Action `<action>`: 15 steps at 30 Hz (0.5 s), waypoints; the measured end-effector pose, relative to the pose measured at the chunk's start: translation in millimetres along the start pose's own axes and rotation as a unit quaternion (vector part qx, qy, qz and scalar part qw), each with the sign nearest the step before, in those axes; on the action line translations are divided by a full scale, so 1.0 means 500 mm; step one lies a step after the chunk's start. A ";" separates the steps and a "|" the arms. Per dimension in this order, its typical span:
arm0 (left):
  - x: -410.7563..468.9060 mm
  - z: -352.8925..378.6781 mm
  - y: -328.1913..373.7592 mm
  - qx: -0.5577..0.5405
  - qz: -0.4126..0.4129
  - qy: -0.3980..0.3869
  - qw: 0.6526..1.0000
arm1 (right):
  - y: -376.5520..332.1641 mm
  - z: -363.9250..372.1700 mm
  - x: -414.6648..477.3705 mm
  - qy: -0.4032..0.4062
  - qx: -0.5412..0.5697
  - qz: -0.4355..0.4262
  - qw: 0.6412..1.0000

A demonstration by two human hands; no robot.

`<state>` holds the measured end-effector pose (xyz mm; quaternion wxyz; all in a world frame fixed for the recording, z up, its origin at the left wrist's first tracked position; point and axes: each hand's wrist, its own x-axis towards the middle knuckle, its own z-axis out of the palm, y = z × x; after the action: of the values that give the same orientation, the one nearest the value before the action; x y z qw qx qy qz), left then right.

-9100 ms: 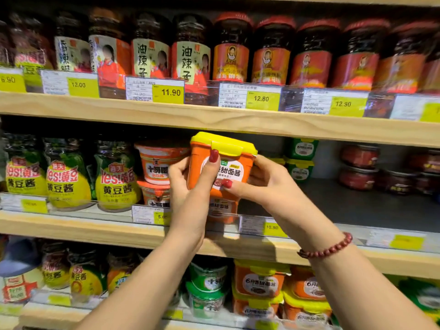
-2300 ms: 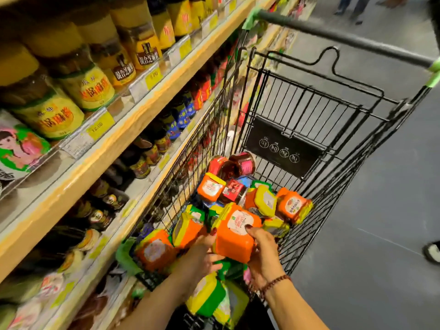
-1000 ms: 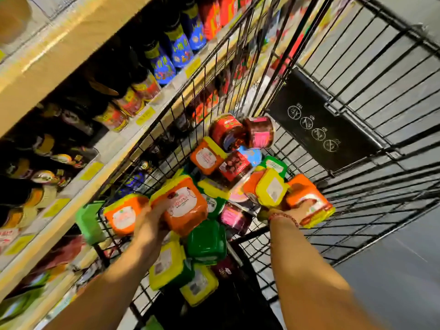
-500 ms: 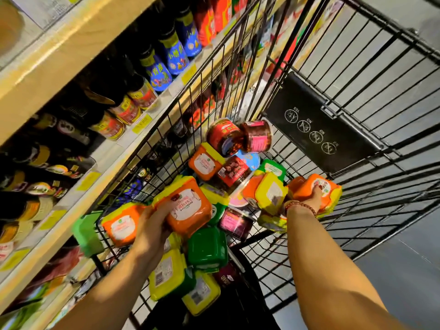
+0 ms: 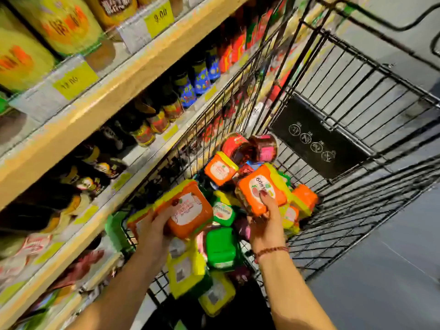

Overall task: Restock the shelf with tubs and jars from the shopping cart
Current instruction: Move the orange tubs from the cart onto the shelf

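To the left runs the wooden shelf (image 5: 100, 101), blurred jars standing along its boards, and close against it stands the black wire shopping cart (image 5: 357, 210). Over the cart's near left corner the left hand (image 5: 154, 232) has its fingers curled round a big orange tub (image 5: 190, 210), one red nail on its white label. Further right, about mid-basket, the right hand (image 5: 266, 225), a beaded bracelet (image 5: 271, 250) at its wrist, grips a smaller orange tub (image 5: 259, 186) above the heap of green, yellow and orange tubs, with two red jars (image 5: 250, 146) lying toward the far end.
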<state>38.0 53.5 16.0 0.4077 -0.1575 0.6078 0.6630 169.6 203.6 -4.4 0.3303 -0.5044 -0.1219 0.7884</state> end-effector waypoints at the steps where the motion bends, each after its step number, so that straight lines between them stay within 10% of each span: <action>1: -0.009 -0.010 0.008 -0.005 0.003 -0.020 1.000 | 0.011 0.001 -0.022 -0.023 -0.011 0.008 1.000; 15: -0.101 -0.192 0.106 -0.047 0.074 -0.183 0.979 | 0.170 0.050 -0.232 -0.091 -0.075 -0.035 0.992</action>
<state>2.6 -50.1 67.0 0.4541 -0.0070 0.5012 0.7365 145.5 68.7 45.5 0.3064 -0.4492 -0.2275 0.8078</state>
